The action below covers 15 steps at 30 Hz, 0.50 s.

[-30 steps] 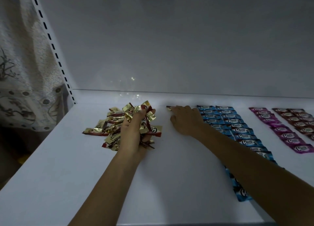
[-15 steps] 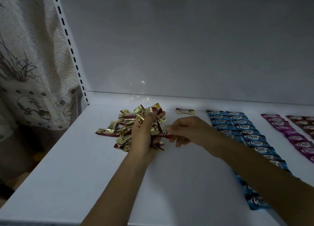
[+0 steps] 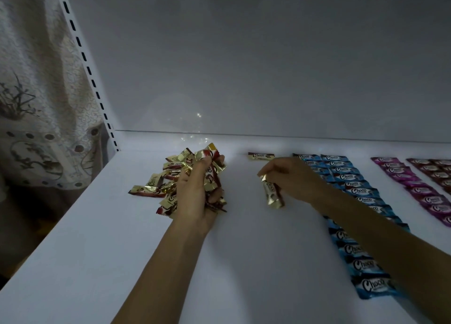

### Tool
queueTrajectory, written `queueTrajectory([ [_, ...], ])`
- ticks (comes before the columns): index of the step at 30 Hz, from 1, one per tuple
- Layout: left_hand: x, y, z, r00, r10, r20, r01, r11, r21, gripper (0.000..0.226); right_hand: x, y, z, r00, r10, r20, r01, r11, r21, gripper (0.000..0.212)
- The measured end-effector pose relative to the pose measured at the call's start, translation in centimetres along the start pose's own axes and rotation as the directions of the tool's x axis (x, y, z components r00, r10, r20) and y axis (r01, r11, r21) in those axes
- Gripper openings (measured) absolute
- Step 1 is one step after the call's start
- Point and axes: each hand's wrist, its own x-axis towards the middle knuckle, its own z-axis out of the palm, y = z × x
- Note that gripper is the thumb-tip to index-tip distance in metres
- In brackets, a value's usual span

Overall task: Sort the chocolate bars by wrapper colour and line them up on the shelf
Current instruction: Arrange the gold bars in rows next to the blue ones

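Note:
A heap of gold-wrapped chocolate bars [image 3: 168,179] lies on the white shelf [image 3: 122,250] at the left. My left hand [image 3: 195,194] grips a bunch of them at the heap's right side. My right hand [image 3: 290,177] pinches a single gold bar [image 3: 272,193], which hangs tilted just above the shelf. One gold bar [image 3: 260,156] lies alone near the back wall. Two rows of blue bars [image 3: 351,184] run front to back, partly hidden by my right forearm. Pink bars [image 3: 419,192] and dark red bars [image 3: 439,170] lie in rows at the right.
A slotted shelf upright [image 3: 90,72] stands at the back left, with a patterned curtain [image 3: 31,104] beyond it. The plain back wall [image 3: 244,67] closes off the shelf behind. The shelf's left edge drops off next to the heap.
My right hand left one gold bar at the back, went to the bunch in my left hand, and has pulled a single gold bar away to the right.

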Motion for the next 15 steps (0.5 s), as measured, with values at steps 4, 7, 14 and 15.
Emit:
queueTrajectory([
  [4,0.0,0.0,-0.3,1.0,-0.028,-0.002,0.028,1.0,-0.002,0.021,1.3,0.8,1.2,0.997,-0.075,0.036,0.08,0.977,-0.197,0.022],
  [7,-0.1,-0.1,-0.5,0.999,-0.04,-0.013,0.039,0.999,-0.022,0.017,1.0,1.1,1.5,0.983,-0.148,-0.111,0.099,0.927,-0.361,0.029],
  [14,-0.1,-0.3,-0.3,0.996,-0.005,0.083,0.003,1.0,0.029,0.034,-0.8,0.9,2.7,0.961,-0.276,0.037,0.204,0.609,-0.767,0.033],
  [15,-0.1,-0.3,-0.4,0.996,-0.002,0.091,0.0,1.0,0.029,0.035,-0.9,1.0,2.8,0.956,-0.292,0.033,0.214,0.617,-0.757,0.033],
])
